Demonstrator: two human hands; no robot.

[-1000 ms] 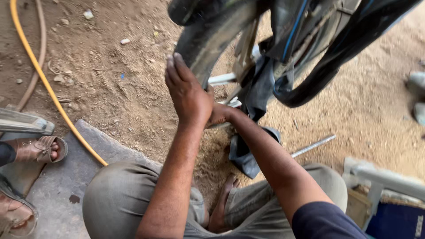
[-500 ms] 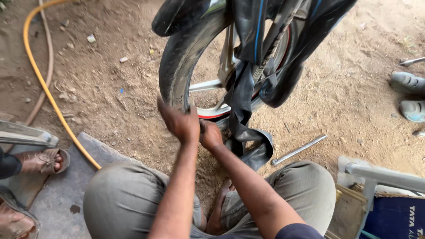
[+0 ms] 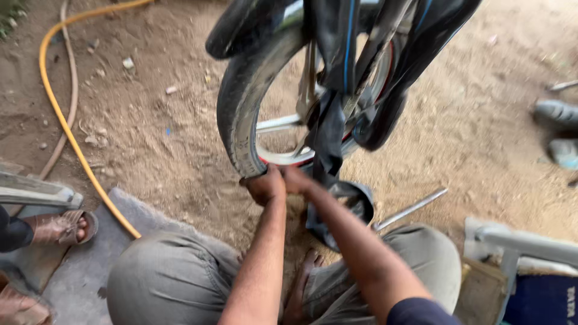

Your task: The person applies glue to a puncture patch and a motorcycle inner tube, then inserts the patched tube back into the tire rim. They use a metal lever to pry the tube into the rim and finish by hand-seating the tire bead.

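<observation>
a yellow hose [image 3: 66,129] lay on the dirt well out to the left of the grip. the left hand [image 3: 265,185] was closed tight over the bottom edge of the black tyre [image 3: 241,108], which stood upright just above the knees. the right hand [image 3: 297,179] was pressed against the left, fingers curled at the tyre by the rim [image 3: 283,157]; what it gripped could not be told. the hands would best be kept close together and the bead worked evenly. a loose inner tube [image 3: 328,138] hung just right of the grip, a metal bar [image 3: 409,209] further right. no containers could be made out clearly.
</observation>
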